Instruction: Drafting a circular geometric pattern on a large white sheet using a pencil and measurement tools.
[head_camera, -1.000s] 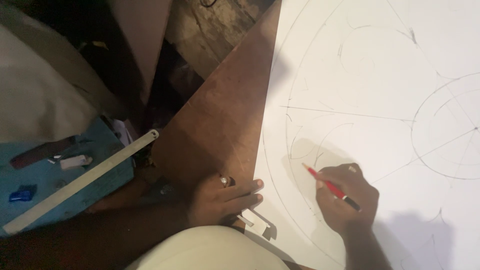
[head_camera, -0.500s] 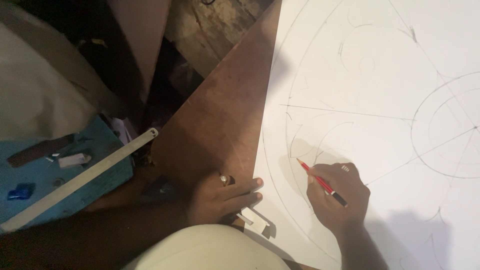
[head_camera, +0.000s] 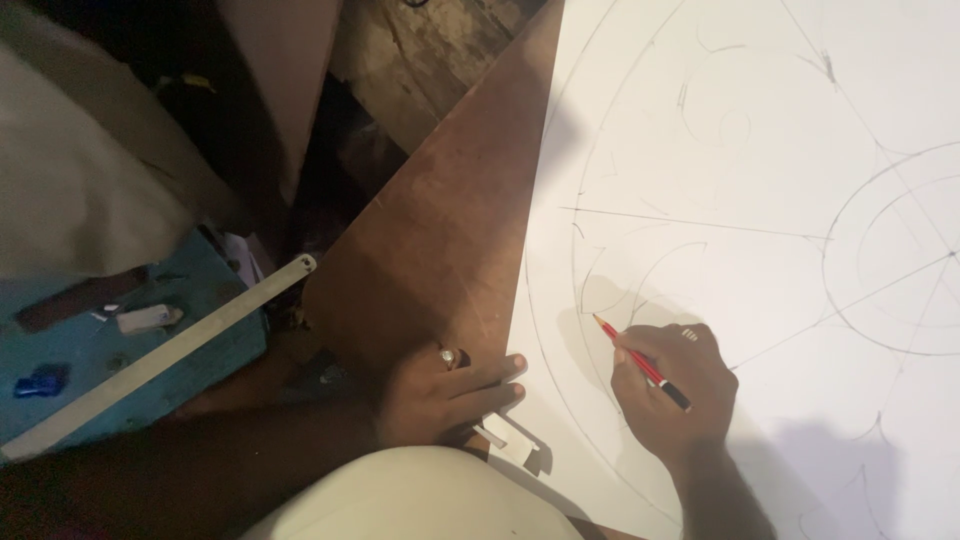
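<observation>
My right hand (head_camera: 672, 392) grips a red pencil (head_camera: 640, 361) with a black end, its tip touching a large white sheet (head_camera: 760, 140) covered in faint pencilled circles, arcs and straight lines. My left hand (head_camera: 440, 398), a ring on one finger, lies flat on the brown board (head_camera: 440, 220) with its fingertips pressing the sheet's left edge. A small white eraser-like piece (head_camera: 512, 440) sits just below those fingers.
A long metal ruler (head_camera: 160, 355) lies diagonally across a blue surface (head_camera: 200, 290) at the left, beside a white eraser (head_camera: 148, 319), a dark strip (head_camera: 80, 298) and a small blue object (head_camera: 38, 381). Pale cloth (head_camera: 70, 180) fills the upper left.
My right hand and the pencil have slid a little leftward and down along the curved lines. My left hand stays in place on the sheet's edge.
</observation>
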